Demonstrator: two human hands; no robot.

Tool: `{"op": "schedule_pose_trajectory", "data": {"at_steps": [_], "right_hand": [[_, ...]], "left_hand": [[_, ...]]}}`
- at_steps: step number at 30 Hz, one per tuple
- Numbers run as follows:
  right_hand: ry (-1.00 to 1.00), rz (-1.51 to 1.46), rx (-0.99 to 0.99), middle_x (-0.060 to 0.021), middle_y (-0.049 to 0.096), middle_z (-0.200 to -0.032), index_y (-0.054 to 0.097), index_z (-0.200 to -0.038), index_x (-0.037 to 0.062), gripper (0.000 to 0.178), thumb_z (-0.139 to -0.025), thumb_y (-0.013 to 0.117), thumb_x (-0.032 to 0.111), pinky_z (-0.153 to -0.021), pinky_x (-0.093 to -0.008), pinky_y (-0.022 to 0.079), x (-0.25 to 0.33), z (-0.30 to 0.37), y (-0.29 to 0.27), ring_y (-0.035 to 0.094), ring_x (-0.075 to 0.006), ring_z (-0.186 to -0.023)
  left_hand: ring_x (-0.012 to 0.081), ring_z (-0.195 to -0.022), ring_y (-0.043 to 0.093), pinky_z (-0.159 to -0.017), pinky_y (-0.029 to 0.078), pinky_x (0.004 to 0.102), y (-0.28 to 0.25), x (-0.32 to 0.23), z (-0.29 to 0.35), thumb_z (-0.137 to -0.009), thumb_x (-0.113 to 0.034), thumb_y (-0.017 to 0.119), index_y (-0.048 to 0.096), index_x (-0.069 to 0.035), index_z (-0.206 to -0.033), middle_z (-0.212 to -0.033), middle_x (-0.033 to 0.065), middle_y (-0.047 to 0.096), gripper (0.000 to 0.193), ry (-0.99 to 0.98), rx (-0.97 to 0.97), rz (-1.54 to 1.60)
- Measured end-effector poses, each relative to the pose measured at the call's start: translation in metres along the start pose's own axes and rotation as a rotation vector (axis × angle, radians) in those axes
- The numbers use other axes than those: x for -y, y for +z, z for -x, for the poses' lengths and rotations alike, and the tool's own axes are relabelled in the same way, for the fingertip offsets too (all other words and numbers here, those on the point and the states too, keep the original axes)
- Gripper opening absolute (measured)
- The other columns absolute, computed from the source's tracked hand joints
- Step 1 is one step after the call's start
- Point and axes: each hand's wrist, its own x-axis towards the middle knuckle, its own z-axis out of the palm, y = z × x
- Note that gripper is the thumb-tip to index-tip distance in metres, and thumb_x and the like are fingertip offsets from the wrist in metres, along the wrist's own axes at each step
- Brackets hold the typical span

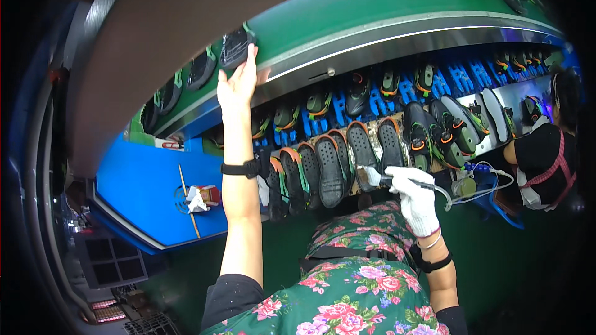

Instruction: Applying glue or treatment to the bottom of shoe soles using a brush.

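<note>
Lying on the blue counter (143,180) at the far left are a thin wooden stick (184,180) and, just beside it, a red box (213,194) with crumpled white material (197,201) against it. Next, the bare left hand (238,87) reaches up to a dark shoe (234,49) on the green belt (323,1); its fingers meet the shoe's near end with the thumb spread apart, and whether they grip it cannot be told. Toward the middle stands a row of perforated dark soles (329,170), some with orange rims, before blue racks (375,102) carrying more shoes. The right hand, in a white glove (415,201), has its fingers closed around a black-handled brush (386,180), whose pale bristles are at the near end of one sole. Farther right are dark shoes with orange details (417,133), a curving white tube (472,198) and a co-worker (546,164) in a black top with pink straps.
</note>
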Motion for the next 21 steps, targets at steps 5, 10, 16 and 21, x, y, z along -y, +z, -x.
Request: {"op": "schedule_pose_trajectory", "data": {"at_steps": [5, 10, 16, 21], "right_hand": [[-0.048, 0.099, -0.06, -0.0162, 0.076, -0.103, 0.075, -0.102, -0.0057, 0.019, -0.087, 0.066, 0.002, -0.071, -0.0282, 0.056, 0.028, 0.019, -0.026, 0.069, -0.0163, -0.075], [-0.352, 0.374, 0.059, -0.0158, 0.075, -0.108, 0.075, -0.104, -0.0051, 0.02, -0.092, 0.064, 0.007, -0.072, -0.0281, 0.056, 0.034, 0.016, -0.048, 0.069, -0.0163, -0.079], [-0.177, 0.334, 0.052, -0.0081, 0.076, -0.102, 0.074, -0.114, -0.0038, 0.024, -0.096, 0.063, 0.008, -0.073, -0.0246, 0.052, 0.043, -0.007, -0.071, 0.066, -0.0112, -0.081], [0.061, -0.104, -0.063, -0.0054, 0.076, -0.101, 0.075, -0.115, -0.0024, 0.024, -0.099, 0.062, 0.011, -0.076, -0.0251, 0.052, 0.034, -0.026, -0.11, 0.066, -0.0103, -0.084]], "left_hand": [[0.0398, -0.151, 0.028, -0.121, 0.034, 0.0512, -0.008, 0.055, 0.017, -0.099, -0.074, 0.031, 0.003, 0.011, -0.158, -0.166, 0.0272, 0.019, 0.107, 0.008, 0.017, -0.104], [0.0396, -0.128, 0.058, -0.103, 0.053, 0.0407, -0.001, 0.116, 0.003, -0.103, -0.043, 0.055, 0.043, 0.004, -0.15, -0.139, 0.0269, 0.058, 0.067, -0.334, 0.024, -0.715], [0.0232, -0.112, 0.066, -0.097, 0.052, 0.034, 0.023, 0.32, -0.107, -0.1, -0.032, 0.063, 0.06, 0.0, -0.136, -0.122, 0.016, 0.068, 0.048, -0.349, 0.322, -1.838], [0.0294, -0.129, 0.052, -0.111, 0.043, 0.0438, -0.026, 0.484, -0.223, -0.097, -0.022, 0.063, 0.061, -0.005, -0.138, -0.16, 0.0188, 0.038, 0.044, 0.147, 1.39, -2.478]]}}
